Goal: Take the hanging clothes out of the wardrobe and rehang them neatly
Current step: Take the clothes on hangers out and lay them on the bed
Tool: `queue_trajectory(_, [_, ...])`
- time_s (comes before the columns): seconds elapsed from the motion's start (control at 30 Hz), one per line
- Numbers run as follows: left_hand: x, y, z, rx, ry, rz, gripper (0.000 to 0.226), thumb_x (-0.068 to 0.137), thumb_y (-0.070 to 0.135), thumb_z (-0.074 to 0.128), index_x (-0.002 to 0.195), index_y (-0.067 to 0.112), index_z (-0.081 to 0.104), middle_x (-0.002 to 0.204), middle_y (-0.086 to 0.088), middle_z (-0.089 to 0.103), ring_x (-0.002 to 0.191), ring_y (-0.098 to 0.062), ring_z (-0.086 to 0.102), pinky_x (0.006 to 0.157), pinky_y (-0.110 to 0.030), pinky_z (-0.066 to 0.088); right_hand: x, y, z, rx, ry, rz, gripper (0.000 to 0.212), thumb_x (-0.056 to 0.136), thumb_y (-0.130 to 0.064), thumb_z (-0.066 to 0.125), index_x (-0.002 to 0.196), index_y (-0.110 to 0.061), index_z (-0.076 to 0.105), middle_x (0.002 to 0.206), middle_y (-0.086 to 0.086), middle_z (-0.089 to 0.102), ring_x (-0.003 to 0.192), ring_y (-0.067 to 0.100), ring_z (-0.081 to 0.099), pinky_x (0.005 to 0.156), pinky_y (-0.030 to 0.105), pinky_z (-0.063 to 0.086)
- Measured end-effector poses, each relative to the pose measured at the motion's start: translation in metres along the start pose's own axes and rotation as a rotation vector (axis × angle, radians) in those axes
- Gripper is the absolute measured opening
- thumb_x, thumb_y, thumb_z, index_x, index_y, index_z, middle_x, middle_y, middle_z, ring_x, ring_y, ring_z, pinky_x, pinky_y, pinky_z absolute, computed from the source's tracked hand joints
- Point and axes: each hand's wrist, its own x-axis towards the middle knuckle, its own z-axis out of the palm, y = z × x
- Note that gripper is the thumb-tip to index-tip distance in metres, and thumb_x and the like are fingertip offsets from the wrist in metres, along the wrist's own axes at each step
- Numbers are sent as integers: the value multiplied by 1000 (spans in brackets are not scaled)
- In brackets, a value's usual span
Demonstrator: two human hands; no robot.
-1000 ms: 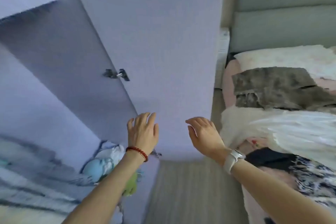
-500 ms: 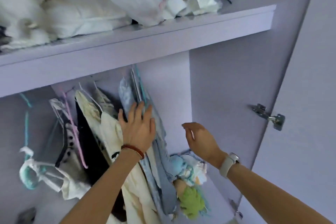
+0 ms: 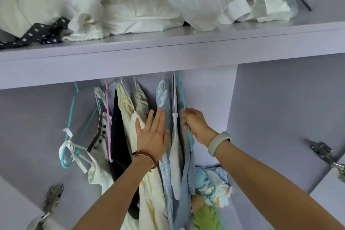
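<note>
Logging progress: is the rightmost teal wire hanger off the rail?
Still hanging: the teal wire hanger runs up behind the shelf edge, gripped by the right hand.

Folded linen [image 3: 141, 15] lies on the shelf [image 3: 168, 56]; below it hang clothes [image 3: 149, 183], hangers [image 3: 70, 121] leftmost.

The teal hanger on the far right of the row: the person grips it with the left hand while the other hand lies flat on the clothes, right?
Not quite. The head view shows the right hand gripping the teal hanger; the left hand lies flat on the clothes.
</note>
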Motion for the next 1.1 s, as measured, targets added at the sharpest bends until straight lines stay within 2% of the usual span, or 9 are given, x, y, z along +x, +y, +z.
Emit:
queue_trajectory(0.13, [1,-1,4,-8,-5,-2,58,97,38,28,142,22,-6,150,10,-9,143,-18,-2,111,-53,-7,19,4,-11,-86,210,-78,24,92,-10,45,93,8,60,59,0,40,50,13,32,44,21,30])
queue_trajectory(0.3, [4,2,7,27,-29,4,59,97,41,22,144,22,-7,155,9,-5,143,-18,-4,110,-54,-7,21,-8,-30,-150,360,-266,29,87,2,40,81,-9,66,83,2,59,61,9,48,43,-1,33])
queue_trajectory(0.4, [6,4,10,41,-37,15,58,97,41,20,145,22,-7,155,8,-5,143,-18,-3,110,-56,-5,19,-13,-45,-129,419,-312,28,88,2,40,90,-3,68,88,1,60,69,10,49,53,6,38])
queue_trajectory(0.57, [9,11,10,43,-79,6,56,97,40,20,147,23,3,156,8,-1,143,-18,2,109,-58,-5,7,-11,-61,-74,474,-360,27,91,-2,41,96,1,67,65,-10,48,59,2,40,72,22,39])
queue_trajectory(0.67, [11,20,4,-9,-65,-28,51,96,36,30,145,22,25,155,6,11,143,-21,5,106,-62,-8,-15,2,-71,-120,487,-389,25,91,-3,43,90,-5,68,67,-9,54,52,4,45,60,12,42])
queue_trajectory(0.8, [5,45,-6,-141,109,89,39,87,23,47,123,12,57,139,-11,47,137,-33,27,101,-68,-5,-59,39,-99,-153,488,-338,30,88,-3,48,69,-19,65,40,-16,46,39,2,38,44,10,33])
queue_trajectory(0.93, [6,96,-11,-352,200,268,49,84,26,46,130,8,50,138,-16,45,132,-35,35,104,-64,18,-110,74,-132,-241,578,-284,32,88,-8,57,57,-9,62,34,-13,39,36,4,34,41,9,27])
queue_trajectory(1.0, [5,124,-6,-474,113,311,55,89,29,42,139,7,36,147,-14,34,137,-34,26,108,-57,16,-144,96,-152,-333,621,-230,33,88,-12,58,58,-1,62,34,-12,40,37,2,36,43,10,28])
queue_trajectory(1.1, [-7,171,13,-497,-170,461,52,96,33,38,143,13,28,150,-4,29,143,-26,11,111,-52,6,-205,129,-180,-457,727,-97,38,87,-22,60,52,-9,57,35,-10,39,39,4,36,44,13,28])
